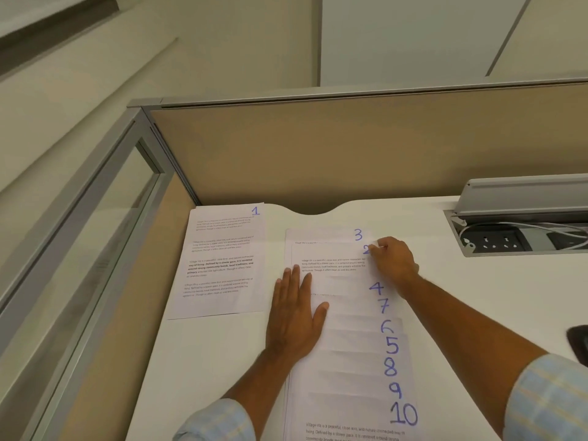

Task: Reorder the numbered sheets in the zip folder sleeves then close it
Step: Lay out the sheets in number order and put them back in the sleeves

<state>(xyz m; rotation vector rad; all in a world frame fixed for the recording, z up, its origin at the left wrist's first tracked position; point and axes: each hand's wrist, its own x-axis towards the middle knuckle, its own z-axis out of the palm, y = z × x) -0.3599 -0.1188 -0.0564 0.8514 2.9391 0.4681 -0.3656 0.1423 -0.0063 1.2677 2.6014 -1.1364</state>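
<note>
Left hand point(297, 316): fingers straight, pressed flat on the zip folder sleeves point(350, 370).
Right hand point(393, 261): pinches the top corner of sheet 2 point(334, 259).
Sheet 1 point(222, 259): lies flat on the counter point(461, 297), left of the sleeves.

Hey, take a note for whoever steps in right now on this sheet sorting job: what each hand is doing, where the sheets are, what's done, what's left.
Left hand: flat, fingers straight, pressing the fanned stack of white numbered sheets on the white desk.
Right hand: its grip pinches the top right corner of the white printed sheet marked 2.
White printed sheet marked 1 lies apart, left of the stack.
Stack reads 3, 2, 4, 7, 6, 5, 8, 9, 10, far to near.
Done: sheet 1 is out.
Left: order the rest, then close the folder; its zip is not in view.
</note>
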